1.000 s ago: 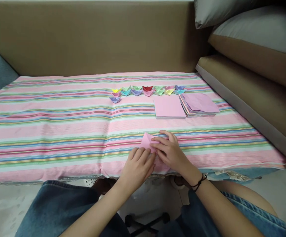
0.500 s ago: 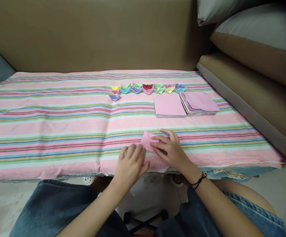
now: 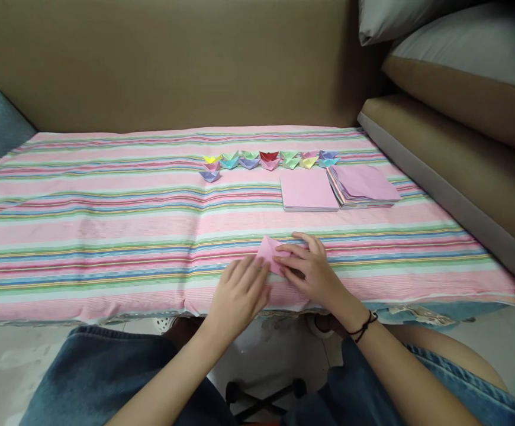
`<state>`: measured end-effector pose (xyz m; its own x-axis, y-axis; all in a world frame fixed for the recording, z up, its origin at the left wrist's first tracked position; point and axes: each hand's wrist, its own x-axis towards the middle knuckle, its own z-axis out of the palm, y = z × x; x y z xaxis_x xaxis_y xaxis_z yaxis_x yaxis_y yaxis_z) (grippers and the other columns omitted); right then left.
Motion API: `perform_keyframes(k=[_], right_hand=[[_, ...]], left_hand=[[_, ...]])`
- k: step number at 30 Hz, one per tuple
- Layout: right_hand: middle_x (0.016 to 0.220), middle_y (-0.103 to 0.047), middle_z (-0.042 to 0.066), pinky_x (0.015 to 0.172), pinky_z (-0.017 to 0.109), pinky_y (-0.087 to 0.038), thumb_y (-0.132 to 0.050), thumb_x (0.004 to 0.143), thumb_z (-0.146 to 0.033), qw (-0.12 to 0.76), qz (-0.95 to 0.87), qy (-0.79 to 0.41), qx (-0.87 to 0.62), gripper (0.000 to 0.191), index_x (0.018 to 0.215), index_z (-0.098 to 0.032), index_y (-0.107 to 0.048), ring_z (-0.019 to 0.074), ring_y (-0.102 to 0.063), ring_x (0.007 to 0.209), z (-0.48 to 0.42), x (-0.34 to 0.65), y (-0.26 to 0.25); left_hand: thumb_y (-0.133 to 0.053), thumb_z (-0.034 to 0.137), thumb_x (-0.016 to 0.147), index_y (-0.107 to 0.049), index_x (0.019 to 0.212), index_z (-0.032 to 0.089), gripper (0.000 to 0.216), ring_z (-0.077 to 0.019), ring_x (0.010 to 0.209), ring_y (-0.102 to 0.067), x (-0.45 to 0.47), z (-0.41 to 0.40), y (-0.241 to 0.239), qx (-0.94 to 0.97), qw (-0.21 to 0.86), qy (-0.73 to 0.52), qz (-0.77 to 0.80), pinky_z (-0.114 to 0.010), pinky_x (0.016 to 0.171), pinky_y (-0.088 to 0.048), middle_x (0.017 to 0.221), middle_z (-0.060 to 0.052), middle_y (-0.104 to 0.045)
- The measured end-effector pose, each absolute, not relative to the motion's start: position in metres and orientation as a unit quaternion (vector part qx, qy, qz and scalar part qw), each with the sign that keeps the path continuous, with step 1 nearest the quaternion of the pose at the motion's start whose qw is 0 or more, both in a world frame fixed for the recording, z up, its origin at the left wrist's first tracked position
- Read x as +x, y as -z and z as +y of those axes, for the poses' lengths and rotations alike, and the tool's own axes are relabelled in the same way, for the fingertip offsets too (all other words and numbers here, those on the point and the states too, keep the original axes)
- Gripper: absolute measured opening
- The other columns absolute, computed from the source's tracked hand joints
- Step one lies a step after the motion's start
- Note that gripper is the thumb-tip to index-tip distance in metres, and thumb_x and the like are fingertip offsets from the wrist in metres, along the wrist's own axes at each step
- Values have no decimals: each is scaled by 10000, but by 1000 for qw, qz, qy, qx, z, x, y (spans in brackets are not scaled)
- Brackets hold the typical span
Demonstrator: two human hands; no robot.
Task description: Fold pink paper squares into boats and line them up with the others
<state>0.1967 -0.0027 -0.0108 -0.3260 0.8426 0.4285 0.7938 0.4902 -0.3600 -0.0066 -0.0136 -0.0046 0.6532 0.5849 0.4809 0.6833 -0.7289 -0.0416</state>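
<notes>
A small folded piece of pink paper point(image 3: 267, 251) lies on the striped cloth in front of me, with a point toward the back. My right hand point(image 3: 308, 266) holds its right side, fingertips pressed on top and thumb at the near edge. My left hand point(image 3: 240, 293) is slightly blurred; its fingers are stretched out and touch the paper's left edge. Both hands cover part of the paper, so its full shape is hidden.
Several small folded paper boats point(image 3: 270, 161) in different colours stand in rows farther back. Before them lie a neat pink paper stack point(image 3: 308, 190) and a looser stack point(image 3: 366, 183). Brown cushions point(image 3: 453, 154) border the right side; the striped cloth point(image 3: 106, 231) ends near my knees.
My left fingers have moved slightly up and over the left edge of the pink paper. The right hand keeps its hold. The whole view has shifted a little.
</notes>
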Motion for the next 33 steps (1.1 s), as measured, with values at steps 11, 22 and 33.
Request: perform_keyframes(k=[11, 22, 33], right_hand=[[1125, -653, 4, 1012, 501, -305, -602, 788, -231, 326, -776, -142, -520, 311, 1094, -275, -627, 287, -373, 1222, 1, 203, 15], [1135, -585, 66, 989, 459, -344, -576, 773, -209, 335, -734, -80, -586, 308, 1080, -231, -604, 279, -431, 1116, 7, 198, 19], [1078, -615, 65, 881, 488, -345, -558, 789, -223, 354, -638, -40, -683, 230, 1005, -252, -633, 304, -449, 1068, 23, 197, 18]], left_hand=[[-556, 435, 809, -524, 1224, 109, 529, -333, 1161, -495, 17, -28, 22, -914, 97, 156, -362, -472, 988, -387, 1198, -156, -589], [-659, 485, 719, -471, 1286, 192, 665, -340, 1183, -474, 16, -29, 15, -917, 82, 104, -377, -489, 999, -362, 1244, -149, -547], [-673, 477, 703, -477, 1271, 227, 651, -329, 1181, -453, 16, -28, 18, -913, 72, 105, -387, -489, 992, -354, 1263, -130, -530]])
